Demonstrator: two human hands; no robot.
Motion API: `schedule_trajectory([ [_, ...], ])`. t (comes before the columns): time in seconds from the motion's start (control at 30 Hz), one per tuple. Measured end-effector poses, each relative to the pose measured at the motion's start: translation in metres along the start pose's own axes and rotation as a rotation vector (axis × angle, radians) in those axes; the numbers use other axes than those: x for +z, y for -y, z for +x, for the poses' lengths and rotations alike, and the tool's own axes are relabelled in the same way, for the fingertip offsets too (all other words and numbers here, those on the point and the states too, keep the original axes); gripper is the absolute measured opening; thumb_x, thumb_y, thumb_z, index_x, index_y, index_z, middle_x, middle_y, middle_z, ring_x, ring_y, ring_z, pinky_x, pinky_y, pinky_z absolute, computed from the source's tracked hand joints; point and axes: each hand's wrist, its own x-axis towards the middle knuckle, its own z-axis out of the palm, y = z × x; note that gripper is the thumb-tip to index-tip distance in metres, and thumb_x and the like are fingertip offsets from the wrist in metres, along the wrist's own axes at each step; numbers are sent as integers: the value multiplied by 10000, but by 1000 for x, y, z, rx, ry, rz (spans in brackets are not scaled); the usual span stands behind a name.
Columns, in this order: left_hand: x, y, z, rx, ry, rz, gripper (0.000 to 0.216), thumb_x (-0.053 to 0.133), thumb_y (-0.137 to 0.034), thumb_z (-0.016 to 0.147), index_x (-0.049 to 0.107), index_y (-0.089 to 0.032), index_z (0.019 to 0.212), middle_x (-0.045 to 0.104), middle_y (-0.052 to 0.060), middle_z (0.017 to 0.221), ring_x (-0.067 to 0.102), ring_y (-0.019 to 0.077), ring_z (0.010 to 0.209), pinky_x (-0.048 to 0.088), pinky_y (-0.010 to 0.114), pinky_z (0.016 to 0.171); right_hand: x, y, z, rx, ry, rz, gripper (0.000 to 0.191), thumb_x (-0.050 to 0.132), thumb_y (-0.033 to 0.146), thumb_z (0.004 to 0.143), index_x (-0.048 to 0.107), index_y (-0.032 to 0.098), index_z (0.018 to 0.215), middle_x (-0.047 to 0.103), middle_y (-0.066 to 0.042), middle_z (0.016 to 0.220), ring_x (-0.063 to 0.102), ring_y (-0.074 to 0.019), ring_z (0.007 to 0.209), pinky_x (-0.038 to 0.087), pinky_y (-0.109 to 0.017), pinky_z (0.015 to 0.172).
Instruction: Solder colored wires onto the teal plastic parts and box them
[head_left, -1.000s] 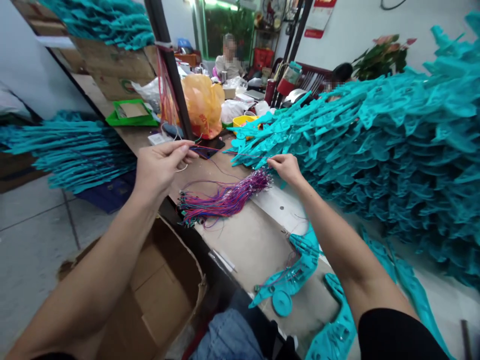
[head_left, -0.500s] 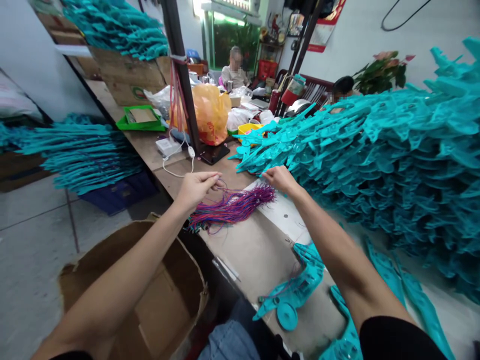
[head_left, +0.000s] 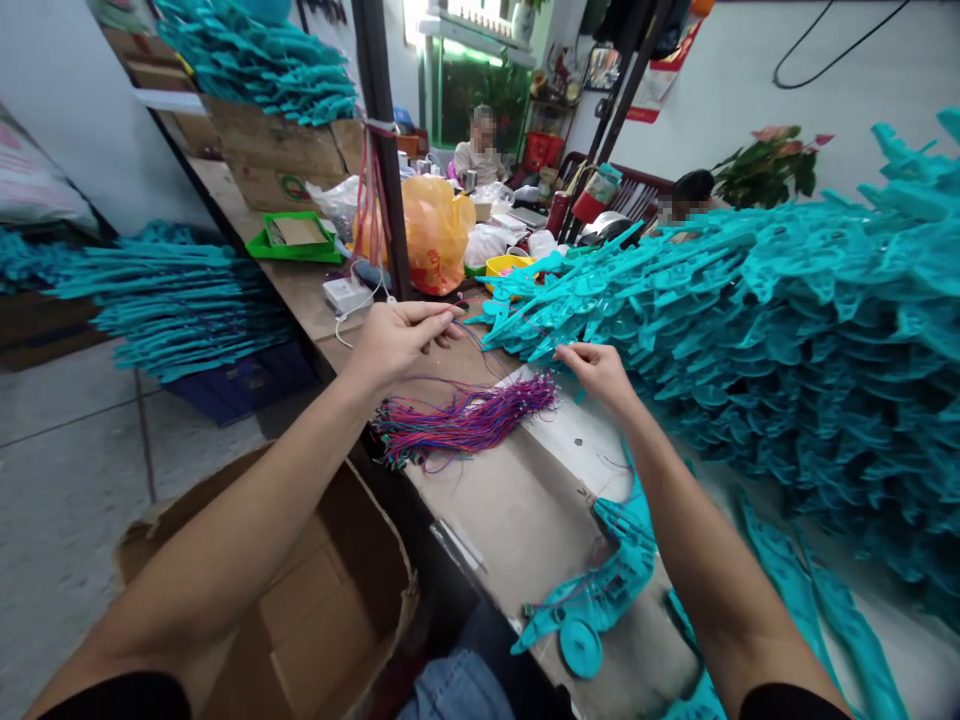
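Raised since the earlier frame, the left hand [head_left: 405, 340] pinches thin wire [head_left: 474, 341] above the wire bundle [head_left: 472, 420] on the tabletop [head_left: 502, 510]. Farther out now, past the bundle's right end, the right hand [head_left: 598, 374] pinches too, apparently on the same wire, which thus looks separated from the bundle.

and nothing legible here, folks: red print on the orange plastic bag [head_left: 431, 215], just beyond the left fingers [head_left: 435, 325], comes up blurred; the round green mark on the cardboard box [head_left: 259, 160], farther left, too small; the wall calendar [head_left: 654, 85], high beyond the right fingers [head_left: 576, 357], also unreadable.
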Motion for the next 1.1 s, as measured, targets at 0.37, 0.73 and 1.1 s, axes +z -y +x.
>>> schedule_trajectory([
  [0.37,14,11,-5,-39,39,-73,355,739,-400,710,751,-108,912,740,91,750,585,104,564,385,198,479,15,-4,4,-37,458,-371,426,710,485,724,748,184,1023,639,8,618,523,-114,563,335,-227,544],
  [0.73,27,-4,-12,21,94,-6,343,711,-416,740,761,-120,906,738,89,760,608,126,585,427,236,523,56,-29,6,60,230,-558,310,532,388,873,758,188,804,720,-78,737,632,-179,709,361,-245,596],
  [1.1,51,47,-30,-199,65,-168,322,722,-362,716,750,-96,894,735,86,735,605,116,576,463,235,550,46,-25,14,96,79,-358,396,621,511,802,642,179,586,616,-41,534,550,-141,535,362,-237,507],
])
